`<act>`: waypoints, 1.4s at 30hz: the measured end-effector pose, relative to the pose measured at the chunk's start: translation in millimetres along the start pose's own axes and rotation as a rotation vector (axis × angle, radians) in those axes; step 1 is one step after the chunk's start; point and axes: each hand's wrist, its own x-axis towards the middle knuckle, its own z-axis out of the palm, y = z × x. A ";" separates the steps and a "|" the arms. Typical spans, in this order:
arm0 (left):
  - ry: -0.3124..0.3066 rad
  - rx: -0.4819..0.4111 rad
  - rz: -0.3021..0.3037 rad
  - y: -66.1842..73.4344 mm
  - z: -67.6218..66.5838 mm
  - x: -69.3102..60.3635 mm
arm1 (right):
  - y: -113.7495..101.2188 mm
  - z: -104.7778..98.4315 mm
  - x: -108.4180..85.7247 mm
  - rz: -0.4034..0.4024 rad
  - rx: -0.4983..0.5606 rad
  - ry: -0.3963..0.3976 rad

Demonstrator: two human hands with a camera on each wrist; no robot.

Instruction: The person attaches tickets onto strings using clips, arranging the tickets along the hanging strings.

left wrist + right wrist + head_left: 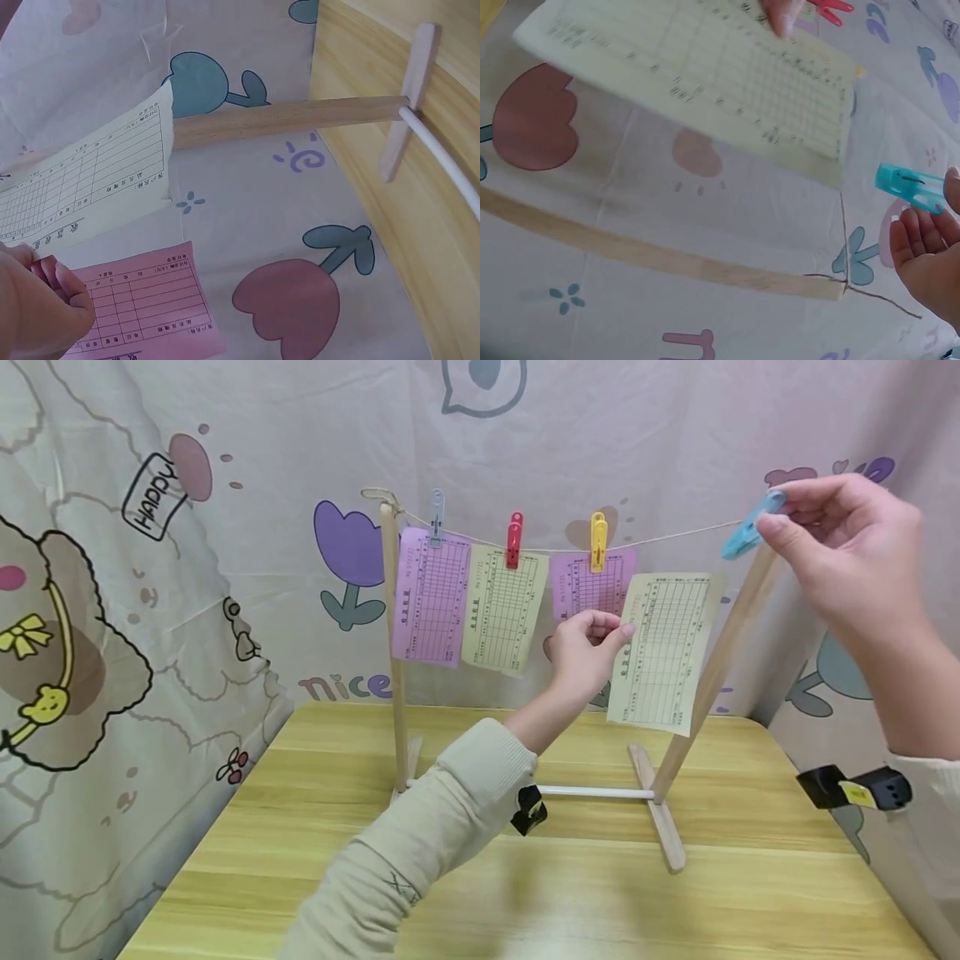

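My left hand (588,652) pinches the left edge of a pale yellow printed slip (663,652), which hangs below the string (678,537) near the right post. In the left wrist view that slip (90,176) slants above a pink-purple one (150,300). Up at the right, my right hand (855,552) pinches a blue clothespin (753,525) close to the string's right end. Three slips hang on the string: a purple slip (431,602) under a grey-blue clothespin (437,518), a yellow slip (504,610) under a red clothespin (513,539), and another purple slip (592,581) under a yellow clothespin (597,542).
The string runs between a left wooden post (395,652) and a leaning right post (720,677). A white rod (596,792) joins their feet on the wooden table (570,893). A patterned curtain (247,460) hangs behind.
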 end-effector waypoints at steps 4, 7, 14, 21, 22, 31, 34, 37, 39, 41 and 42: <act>0.020 -0.012 0.002 -0.4 5.1 2.8 | -4.8 6.9 10.7 -0.007 -0.097 -0.038; 0.041 0.005 0.008 -1.4 7.8 4.1 | -7.2 12.7 19.2 -0.004 -0.141 -0.062; 0.072 0.002 0.034 -2.6 6.7 9.1 | -9.3 25.9 35.9 -0.037 -0.164 -0.089; 0.084 0.013 0.032 -1.3 4.6 14.8 | -6.8 29.2 44.3 -0.014 -0.163 -0.091; 0.084 0.017 0.027 -1.2 5.2 14.9 | -6.1 29.0 44.8 -0.011 -0.165 -0.090; 0.091 -0.021 -0.015 -2.7 21.7 13.2 | 2.6 27.8 48.6 0.057 -0.139 -0.090; 0.091 -0.032 -0.019 -2.5 26.4 12.5 | 4.5 27.8 49.2 0.061 -0.165 -0.094; 0.094 -0.028 -0.034 -2.7 30.4 11.5 | 5.4 27.6 49.1 0.060 -0.196 -0.095; 0.093 -0.028 -0.036 -3.3 32.5 11.3 | 5.7 27.2 48.9 0.065 -0.216 -0.093; 0.099 -0.034 -0.032 -4.0 33.7 11.8 | 6.3 27.0 49.1 0.073 -0.235 -0.092; 0.104 -0.038 -0.027 -4.3 33.9 12.3 | 6.6 26.9 49.3 0.077 -0.245 -0.092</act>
